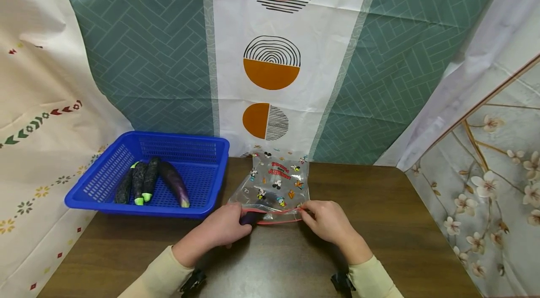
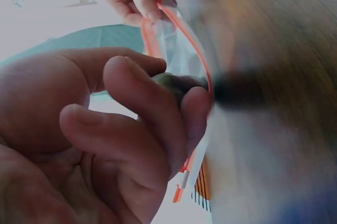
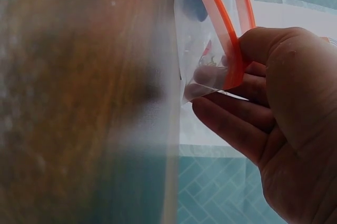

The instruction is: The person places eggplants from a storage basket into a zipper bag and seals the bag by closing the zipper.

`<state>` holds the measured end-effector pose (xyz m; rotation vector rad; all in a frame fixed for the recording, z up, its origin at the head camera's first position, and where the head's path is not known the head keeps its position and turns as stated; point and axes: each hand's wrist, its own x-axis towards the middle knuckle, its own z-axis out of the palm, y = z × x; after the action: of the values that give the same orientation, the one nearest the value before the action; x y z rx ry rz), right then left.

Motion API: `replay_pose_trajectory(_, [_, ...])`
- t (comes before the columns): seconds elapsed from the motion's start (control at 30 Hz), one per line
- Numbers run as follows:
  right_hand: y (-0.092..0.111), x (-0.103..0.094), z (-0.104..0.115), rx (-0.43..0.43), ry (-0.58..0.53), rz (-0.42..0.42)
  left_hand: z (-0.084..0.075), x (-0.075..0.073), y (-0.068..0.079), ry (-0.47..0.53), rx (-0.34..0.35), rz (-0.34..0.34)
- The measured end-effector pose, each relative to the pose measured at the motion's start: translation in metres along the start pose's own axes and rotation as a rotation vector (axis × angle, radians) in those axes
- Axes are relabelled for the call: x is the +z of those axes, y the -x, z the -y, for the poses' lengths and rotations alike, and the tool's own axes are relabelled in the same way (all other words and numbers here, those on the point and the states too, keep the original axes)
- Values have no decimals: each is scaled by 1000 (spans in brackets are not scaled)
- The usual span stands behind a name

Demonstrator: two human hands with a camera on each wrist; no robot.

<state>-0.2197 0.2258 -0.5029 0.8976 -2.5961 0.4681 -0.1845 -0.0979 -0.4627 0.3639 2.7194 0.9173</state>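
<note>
A clear zip bag (image 1: 270, 197) with cartoon figures and a red-orange zip strip lies on the table, its mouth toward me and parted. My left hand (image 1: 225, 227) grips a dark purple eggplant (image 1: 251, 217) by its stem end, and the eggplant's far part reaches into the bag's mouth. In the left wrist view, the greenish stem end (image 2: 171, 82) shows between thumb and curled fingers. My right hand (image 1: 331, 223) pinches the right corner of the mouth. The right wrist view shows thumb and fingers on the orange strip (image 3: 231, 74), with fingertips visible through the plastic.
At the left stands a blue plastic basket (image 1: 219, 174) with several dark eggplants (image 1: 173, 181) inside, stems mostly toward me. The brown wooden table (image 1: 371, 199) runs back to a patterned curtain (image 1: 270, 21). Floral fabric (image 1: 485, 204) borders the right side.
</note>
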Motion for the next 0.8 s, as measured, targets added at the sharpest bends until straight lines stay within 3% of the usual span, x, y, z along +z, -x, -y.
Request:
replay_pose_trajectory(0.13, [0,0,0,4,6,8,0,-3,4,30,7,32])
replay_pose_trajectory(0.37, [1,1,-1,10,4,25,2,-2,5,-85,99,-23])
replay_pose_trajectory(0.8, [-1,-1,-1,-6,17,17,-3,2,4,-158,116,-62])
